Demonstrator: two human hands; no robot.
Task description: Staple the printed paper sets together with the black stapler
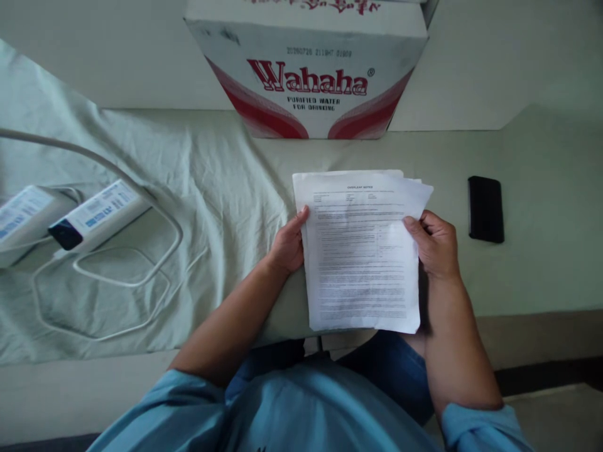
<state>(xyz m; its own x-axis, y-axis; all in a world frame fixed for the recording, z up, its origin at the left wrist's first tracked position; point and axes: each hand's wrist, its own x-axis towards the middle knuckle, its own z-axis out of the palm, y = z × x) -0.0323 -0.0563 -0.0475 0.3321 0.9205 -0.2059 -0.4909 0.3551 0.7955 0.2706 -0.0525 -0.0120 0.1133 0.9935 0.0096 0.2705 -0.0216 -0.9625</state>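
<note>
Both the left hand (pixel 286 246) and the right hand (pixel 434 243) grip a thin printed paper stack (pixel 360 251); a flat black phone (pixel 485 208) lies at three o'clock on smooth bedding.

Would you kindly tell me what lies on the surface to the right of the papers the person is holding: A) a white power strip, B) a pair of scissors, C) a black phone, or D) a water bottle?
C: a black phone lies flat, apart from the right hand that grips the papers.
</note>
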